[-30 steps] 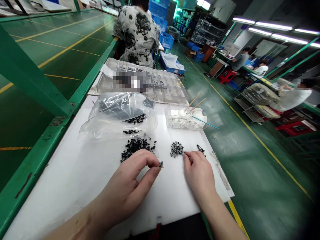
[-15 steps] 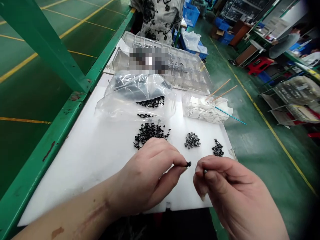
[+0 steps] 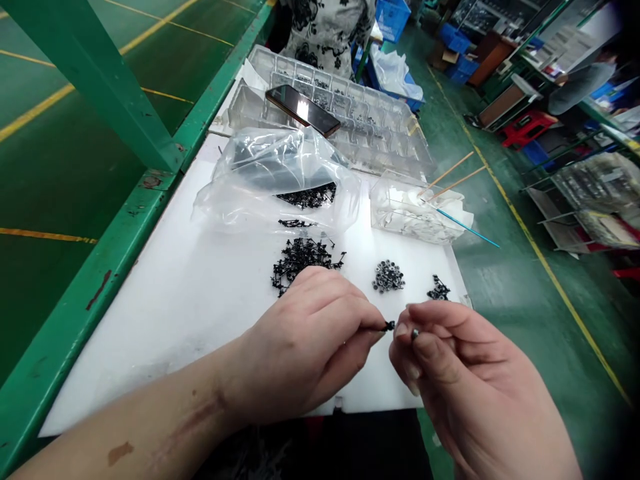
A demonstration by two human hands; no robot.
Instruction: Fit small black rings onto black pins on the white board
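Note:
Between the thumb and forefinger of my left hand (image 3: 320,340) a small black plastic part (image 3: 389,326) is pinched, its end sticking out to the right. My right hand (image 3: 465,373) pinches a small round ring (image 3: 415,335) between thumb and fingertips, close to that end. A narrow gap seems to part the two pieces. Beyond my left hand lies a heap of thin black plastic parts (image 3: 305,260), partly hidden by the hand. Farther right are a pile of small grey-and-black rings (image 3: 389,276) and a smaller cluster of black pieces (image 3: 439,288).
A clear plastic bag (image 3: 280,160) holds more black parts. Behind it stands a compartment tray (image 3: 395,143) with a phone (image 3: 303,110) on top. A clear box (image 3: 400,217) holds white tissue and thin sticks. A green frame beam (image 3: 100,300) edges the white table (image 3: 165,293); a person sits opposite.
My left hand has moved right, bringing the black part nearer my right fingertips. The ring in my right hand now shows more clearly. The view has shifted slightly.

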